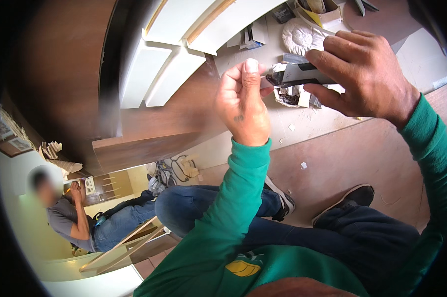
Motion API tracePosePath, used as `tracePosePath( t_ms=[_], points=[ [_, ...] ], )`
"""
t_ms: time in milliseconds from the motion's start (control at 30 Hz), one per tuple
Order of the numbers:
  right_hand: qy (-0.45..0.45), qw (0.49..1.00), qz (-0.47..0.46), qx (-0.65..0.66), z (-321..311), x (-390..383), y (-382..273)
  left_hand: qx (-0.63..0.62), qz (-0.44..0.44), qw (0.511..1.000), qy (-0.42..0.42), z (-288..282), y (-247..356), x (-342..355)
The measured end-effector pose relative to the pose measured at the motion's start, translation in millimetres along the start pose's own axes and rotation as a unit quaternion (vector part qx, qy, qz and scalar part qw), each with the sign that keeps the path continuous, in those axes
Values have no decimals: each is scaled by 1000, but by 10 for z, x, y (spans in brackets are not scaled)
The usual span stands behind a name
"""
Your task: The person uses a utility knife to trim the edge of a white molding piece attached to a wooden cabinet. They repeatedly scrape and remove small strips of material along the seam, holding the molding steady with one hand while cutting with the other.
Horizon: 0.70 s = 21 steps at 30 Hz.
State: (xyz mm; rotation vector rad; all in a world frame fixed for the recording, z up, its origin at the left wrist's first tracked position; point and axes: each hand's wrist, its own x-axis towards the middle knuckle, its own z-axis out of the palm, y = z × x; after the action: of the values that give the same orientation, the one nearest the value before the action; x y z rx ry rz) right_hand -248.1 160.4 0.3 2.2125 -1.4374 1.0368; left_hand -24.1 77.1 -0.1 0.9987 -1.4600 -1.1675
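In my right hand [362,74] is a grey-and-black hand tool [305,74] with a flat body, gripped between thumb and fingers. Its dark end points left, toward my left hand [245,101]. The left thumb and fingers are pinched together right at that end. Whatever they pinch is small and mostly hidden; a thin pale edge shows beside the fingertips. Both hands are raised in front of me, over the floor. Beneath the tool, a small open box [290,98] of dark small pieces is partly covered by it.
White panelled doors or frames [159,69] and a brown wooden board [154,133] stand at the left. A white coiled bundle [302,37] and an open carton [327,15] lie farther off. Another person [70,222] works at lower left, near wooden strips [119,250] and cables [179,168].
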Motion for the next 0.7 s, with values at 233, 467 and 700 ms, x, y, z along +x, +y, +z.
tracePosePath(
  t_ms=[233, 467, 700],
  points=[
    [-59, 997, 28, 38, 98, -193, 115, 153, 21, 988, 22, -190, -157, 86],
    [-53, 994, 75, 56, 207, -366, 224, 261, 331, 893, 157, -420, -43, 515],
    [-65, 992, 89, 57, 198, -432, 198, 302, 291, 901, 113, -443, 109, 738]
  ],
)
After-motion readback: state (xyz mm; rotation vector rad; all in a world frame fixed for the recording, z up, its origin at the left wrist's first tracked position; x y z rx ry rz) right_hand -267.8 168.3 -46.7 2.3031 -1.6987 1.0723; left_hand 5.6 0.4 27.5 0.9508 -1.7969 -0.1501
